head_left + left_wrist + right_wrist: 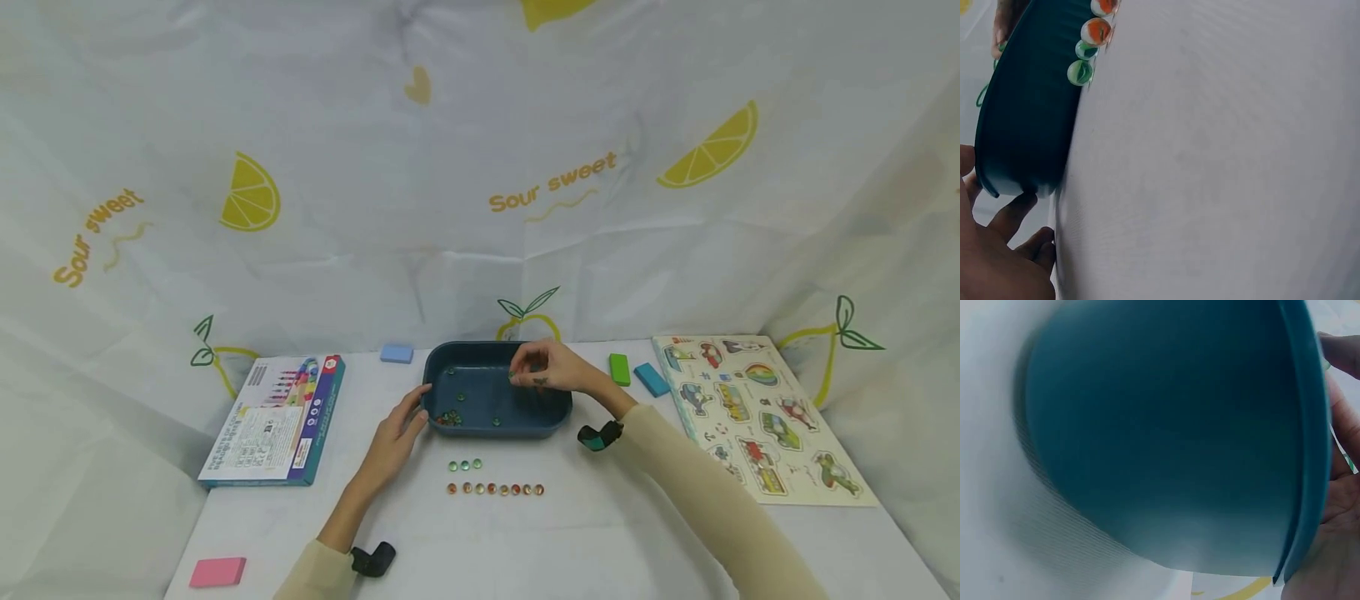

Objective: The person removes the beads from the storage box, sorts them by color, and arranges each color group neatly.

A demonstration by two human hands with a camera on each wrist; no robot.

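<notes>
My worktop [600, 533] holds the blue tray [551, 412]. My left hand [393, 437] rests loose on its corner. My right hand [551, 367] pinches something tiny over the tray, too small to name. Two rows of marbles [495, 488] are lined up, and a few more [450, 418] wait inside.

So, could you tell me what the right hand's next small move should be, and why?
Probably carry the green marble pinched in the right hand over the tray's front rim to the green row, which is shorter than the orange row, while the left hand steadies the tray.
</notes>
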